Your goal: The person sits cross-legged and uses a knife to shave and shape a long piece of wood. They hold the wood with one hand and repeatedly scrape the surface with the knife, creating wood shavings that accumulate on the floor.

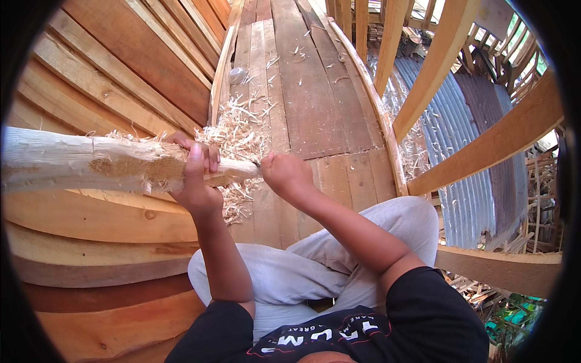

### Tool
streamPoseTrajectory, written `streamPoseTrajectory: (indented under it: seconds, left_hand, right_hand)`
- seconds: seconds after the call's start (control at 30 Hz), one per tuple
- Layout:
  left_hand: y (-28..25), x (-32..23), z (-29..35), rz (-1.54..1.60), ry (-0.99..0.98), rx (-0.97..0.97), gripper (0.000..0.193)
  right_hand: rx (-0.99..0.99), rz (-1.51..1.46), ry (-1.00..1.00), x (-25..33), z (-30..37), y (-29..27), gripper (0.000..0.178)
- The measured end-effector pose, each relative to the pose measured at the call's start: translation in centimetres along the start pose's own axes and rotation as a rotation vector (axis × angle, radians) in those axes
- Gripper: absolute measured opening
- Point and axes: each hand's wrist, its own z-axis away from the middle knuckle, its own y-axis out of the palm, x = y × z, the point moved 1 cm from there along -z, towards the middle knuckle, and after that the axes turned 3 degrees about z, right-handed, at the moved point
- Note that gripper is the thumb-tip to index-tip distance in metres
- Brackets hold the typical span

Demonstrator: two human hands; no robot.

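Note:
A thick, pale wooden pole (72,158), stripped of bark, comes in from the left edge and lies across the stacked planks. Its narrowing end reaches over the deck. My left hand (196,172) is wrapped round the pole close to that end, thumb on top. Just beyond the pole's tip, my right hand (285,175) is closed in a fist. A small dark bit shows between the fist and the tip, but what the fist holds is hidden. Curled wood shavings (239,130) lie heaped under and past the pole, and some fibres cling to it.
Curved planks (121,215) rise along my left side. A plank deck (315,109) runs ahead, edged by a raised strip (372,109). A small clear container (238,75) sits at the deck's left. Upright ribs (439,69) stand on the right, with corrugated sheets (472,145) outside.

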Motion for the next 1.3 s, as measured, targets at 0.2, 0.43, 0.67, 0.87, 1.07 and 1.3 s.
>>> streamPoseTrajectory:
  seconds: [0.2,0.43,0.67,0.87,1.07,1.3]
  left_hand:
    - [-0.8,0.0,-0.6,0.022,-0.024,0.046,0.021]
    - [-1.5,0.2,-0.9,0.092,-0.013,0.078,0.021]
    - [-2.1,0.2,-1.3,0.128,-0.025,0.068,0.021]
    - [-2.2,0.2,-1.3,0.117,-0.013,0.084,0.021]
    - [-1.1,-0.2,-0.7,0.010,-0.016,0.074,0.020]
    - [-0.4,-0.5,-0.4,-0.034,0.009,0.114,0.019]
  right_hand:
    - [-0.067,0.178,-0.048,-1.7,-0.9,-0.4,0.055]
    - [0.308,-0.020,0.066,-4.1,-4.0,-0.1,0.057]
    - [0.397,-0.429,-0.029,-4.0,-3.4,1.2,0.053]
    - [0.396,-0.429,0.056,-2.0,-2.0,0.2,0.058]
    - [0.456,-0.353,0.086,-1.2,-1.4,-0.6,0.067]
    - [0.899,-0.861,0.399,-2.2,-1.8,-0.3,0.058]
